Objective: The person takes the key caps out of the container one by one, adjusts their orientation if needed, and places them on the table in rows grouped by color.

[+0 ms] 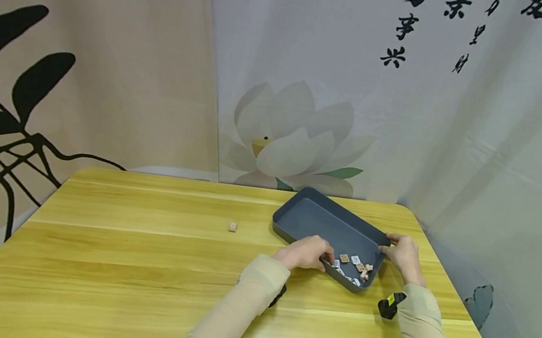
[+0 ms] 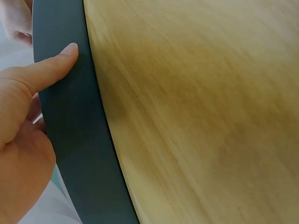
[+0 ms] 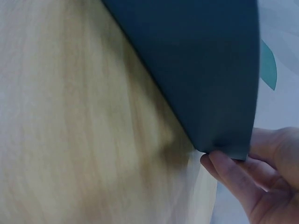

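A dark grey rectangular tray (image 1: 330, 221) lies at an angle near the table's back right. Small square tiles (image 1: 344, 258), some wooden and some white with dark marks, are bunched in its near right end. My left hand (image 1: 309, 251) grips the long near side; in the left wrist view its thumb (image 2: 63, 63) presses the outer wall while the other fingers reach over the rim, partly hidden. At the right end, my right hand (image 1: 404, 257) holds the tray's corner between thumb and fingers. The right wrist view shows fingertips (image 3: 218, 161) against that corner.
One wooden tile (image 1: 233, 227) sits alone on the table (image 1: 112, 262), left of the tray. Behind the table hangs a printed curtain (image 1: 162, 65). Black wrist devices (image 1: 390, 306) show at both sleeves.
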`<state>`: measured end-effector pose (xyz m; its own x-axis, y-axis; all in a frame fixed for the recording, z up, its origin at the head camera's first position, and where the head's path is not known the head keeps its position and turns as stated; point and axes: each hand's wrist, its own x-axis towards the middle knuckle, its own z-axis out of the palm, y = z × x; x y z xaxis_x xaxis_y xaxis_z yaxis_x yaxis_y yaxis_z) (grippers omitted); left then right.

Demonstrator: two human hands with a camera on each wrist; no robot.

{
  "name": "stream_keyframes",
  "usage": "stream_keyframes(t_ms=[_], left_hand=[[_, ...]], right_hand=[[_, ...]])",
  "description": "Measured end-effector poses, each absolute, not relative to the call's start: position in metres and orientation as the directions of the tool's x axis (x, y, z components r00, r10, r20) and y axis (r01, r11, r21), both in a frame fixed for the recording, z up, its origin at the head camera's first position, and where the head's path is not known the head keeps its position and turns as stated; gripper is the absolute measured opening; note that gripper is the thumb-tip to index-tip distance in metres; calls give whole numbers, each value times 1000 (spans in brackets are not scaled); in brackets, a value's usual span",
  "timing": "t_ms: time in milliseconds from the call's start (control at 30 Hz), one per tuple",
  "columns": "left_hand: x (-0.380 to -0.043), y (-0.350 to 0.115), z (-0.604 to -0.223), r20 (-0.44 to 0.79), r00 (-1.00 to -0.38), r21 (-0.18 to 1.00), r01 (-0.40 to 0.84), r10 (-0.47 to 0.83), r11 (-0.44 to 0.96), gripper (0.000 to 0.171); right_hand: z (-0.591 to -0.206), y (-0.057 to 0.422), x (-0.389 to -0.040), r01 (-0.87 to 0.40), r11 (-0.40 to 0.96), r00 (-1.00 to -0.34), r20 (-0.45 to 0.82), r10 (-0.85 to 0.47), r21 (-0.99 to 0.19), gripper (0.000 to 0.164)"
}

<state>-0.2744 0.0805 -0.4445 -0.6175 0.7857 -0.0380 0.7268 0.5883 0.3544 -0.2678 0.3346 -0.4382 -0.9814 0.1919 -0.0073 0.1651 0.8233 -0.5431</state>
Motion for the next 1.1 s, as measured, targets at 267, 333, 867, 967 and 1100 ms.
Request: stream_keyframes(t_ms=[267, 333, 867, 967, 1100], left_hand=[[-273, 77, -444, 13, -608, 376, 739, 794, 559, 22], [-271, 78, -444, -3, -610, 360, 739, 793, 570, 27], [-268, 84, -446, -74, -604, 257, 757, 793, 600, 32], [-269, 83, -445, -61, -603, 266, 758, 795, 596, 31], [-270, 82, -443, -52, -599, 287, 758, 799, 586, 28]], right_hand=[[-439, 335, -266, 172, 812, -980, -17, 196, -558, 50], [-439, 335, -266, 172, 810, -980, -17, 196, -561, 49], [-439, 332, -265, 175, 793, -979, -18, 203, -584, 49], [-440, 332, -266, 176, 793, -978, -13, 207, -584, 49], [-439, 332, -266, 174, 796, -978, -6, 209, -580, 49]])
